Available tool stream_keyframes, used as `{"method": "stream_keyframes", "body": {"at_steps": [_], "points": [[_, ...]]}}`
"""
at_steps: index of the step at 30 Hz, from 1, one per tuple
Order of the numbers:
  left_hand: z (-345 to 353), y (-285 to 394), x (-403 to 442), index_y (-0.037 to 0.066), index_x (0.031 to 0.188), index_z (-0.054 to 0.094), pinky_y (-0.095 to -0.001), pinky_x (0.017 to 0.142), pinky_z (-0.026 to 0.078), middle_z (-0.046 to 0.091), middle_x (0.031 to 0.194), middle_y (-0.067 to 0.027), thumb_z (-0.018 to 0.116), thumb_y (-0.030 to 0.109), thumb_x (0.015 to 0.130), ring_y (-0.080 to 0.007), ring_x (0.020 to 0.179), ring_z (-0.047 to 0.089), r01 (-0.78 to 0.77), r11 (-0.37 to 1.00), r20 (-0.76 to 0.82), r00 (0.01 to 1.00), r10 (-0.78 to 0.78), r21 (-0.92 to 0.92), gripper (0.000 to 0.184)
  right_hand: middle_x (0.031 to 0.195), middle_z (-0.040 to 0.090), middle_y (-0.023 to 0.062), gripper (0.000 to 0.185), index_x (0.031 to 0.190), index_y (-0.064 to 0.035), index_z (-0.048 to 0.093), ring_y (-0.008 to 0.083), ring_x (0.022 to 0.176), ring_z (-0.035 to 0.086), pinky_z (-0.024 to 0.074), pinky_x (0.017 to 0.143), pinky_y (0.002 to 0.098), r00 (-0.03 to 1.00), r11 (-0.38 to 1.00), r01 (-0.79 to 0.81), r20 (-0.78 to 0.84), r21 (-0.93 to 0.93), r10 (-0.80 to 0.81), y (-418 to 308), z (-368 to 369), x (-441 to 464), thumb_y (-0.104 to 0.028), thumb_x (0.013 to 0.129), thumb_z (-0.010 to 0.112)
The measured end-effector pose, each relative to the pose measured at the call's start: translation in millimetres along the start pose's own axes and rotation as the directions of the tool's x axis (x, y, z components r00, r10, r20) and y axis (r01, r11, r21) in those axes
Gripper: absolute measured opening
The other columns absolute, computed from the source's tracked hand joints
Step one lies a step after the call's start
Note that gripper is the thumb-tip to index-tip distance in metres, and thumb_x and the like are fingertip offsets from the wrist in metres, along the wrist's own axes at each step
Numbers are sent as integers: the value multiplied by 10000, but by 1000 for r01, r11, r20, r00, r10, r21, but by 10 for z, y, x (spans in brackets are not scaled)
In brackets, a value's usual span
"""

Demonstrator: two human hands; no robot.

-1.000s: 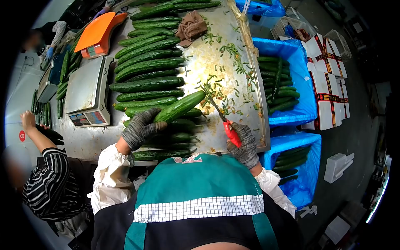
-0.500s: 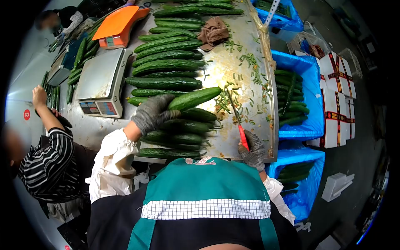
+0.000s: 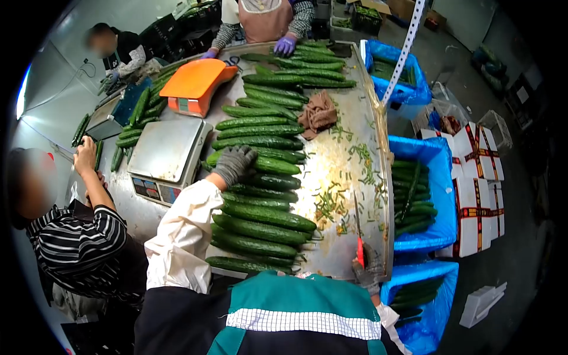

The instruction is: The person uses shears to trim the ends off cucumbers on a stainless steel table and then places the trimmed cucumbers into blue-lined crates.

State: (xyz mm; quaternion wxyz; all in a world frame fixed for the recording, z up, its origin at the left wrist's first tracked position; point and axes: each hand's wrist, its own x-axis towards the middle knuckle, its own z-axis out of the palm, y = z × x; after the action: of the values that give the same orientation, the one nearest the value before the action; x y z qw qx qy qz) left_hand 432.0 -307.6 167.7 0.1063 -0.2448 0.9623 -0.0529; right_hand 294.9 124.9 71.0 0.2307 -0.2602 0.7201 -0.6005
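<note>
A long row of green cucumbers (image 3: 263, 211) lies side by side on the metal table (image 3: 319, 260). My left hand (image 3: 235, 164), in a grey glove, rests over the left end of a cucumber (image 3: 275, 165) in the middle of the row, its fingers curled onto it. Near the table's right front corner, my gloved right hand (image 3: 369, 269) is closed round the red handle of a knife (image 3: 360, 251), whose thin blade points away from me. Small green trimmings (image 3: 331, 201) are scattered left of the blade. A crumpled brown cloth (image 3: 318, 114) lies beyond them.
A scale (image 3: 165, 151) and an orange scale (image 3: 197, 83) stand left of the row. Blue-lined crates (image 3: 447, 195) with cucumbers line the right side. Co-workers are at the left and far side; one purple-gloved hand (image 3: 285, 45) touches far cucumbers. A perforated post (image 3: 405, 53) rises at the back right.
My left hand has let go of the raised cucumber and moved to one farther up the row. The knife hand has moved lower in view. The view has shifted, showing the far co-worker.
</note>
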Motion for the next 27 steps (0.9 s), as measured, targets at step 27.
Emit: {"method": "stream_keyframes", "body": {"at_steps": [27], "points": [[167,948,-801,83,1073,542,-423,832,387,528,1047,-143,533,402,784,-305,971,493,-355,890,-101,935,340,-286,430,1093,518,112,546,1191,1,448,200,937,531,439,807,303,1000,1000,-22,5,11,22,122,-43,-54,-63,681,632]]}}
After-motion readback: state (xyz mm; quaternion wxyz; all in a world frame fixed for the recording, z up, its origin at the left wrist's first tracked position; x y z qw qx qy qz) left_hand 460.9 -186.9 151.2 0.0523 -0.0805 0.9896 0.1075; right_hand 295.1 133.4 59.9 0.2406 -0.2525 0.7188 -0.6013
